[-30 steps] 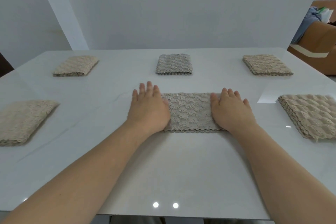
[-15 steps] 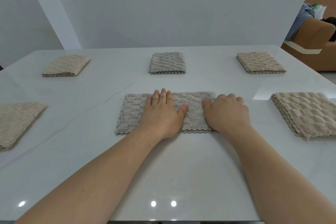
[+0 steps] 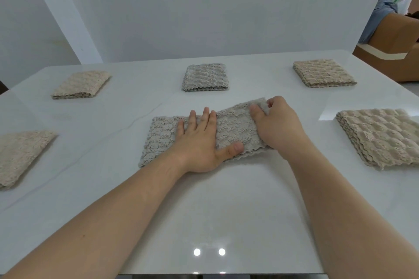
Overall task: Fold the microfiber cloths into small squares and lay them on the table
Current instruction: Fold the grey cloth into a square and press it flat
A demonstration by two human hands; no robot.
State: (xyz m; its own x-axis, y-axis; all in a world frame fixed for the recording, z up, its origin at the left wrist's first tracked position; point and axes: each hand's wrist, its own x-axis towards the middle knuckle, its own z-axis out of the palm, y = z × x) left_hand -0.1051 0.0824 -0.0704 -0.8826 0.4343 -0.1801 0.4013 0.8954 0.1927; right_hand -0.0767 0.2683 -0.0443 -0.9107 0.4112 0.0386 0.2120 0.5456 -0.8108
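1. A second back both my hands lay flat at the ends of the grey cloth; now my left hand rests on its middle, fingers straight and apart, pressing it down.
2. My right hand has pinched the right end, fingers clamped on it, and raised it off the desk; I judge the last fold is starting.
3. The grey cloth lies mid-desk, near me; five folded cloths sit well apart around it.
4. Desk white, glossy; plain wall behind; brown sofa far right.
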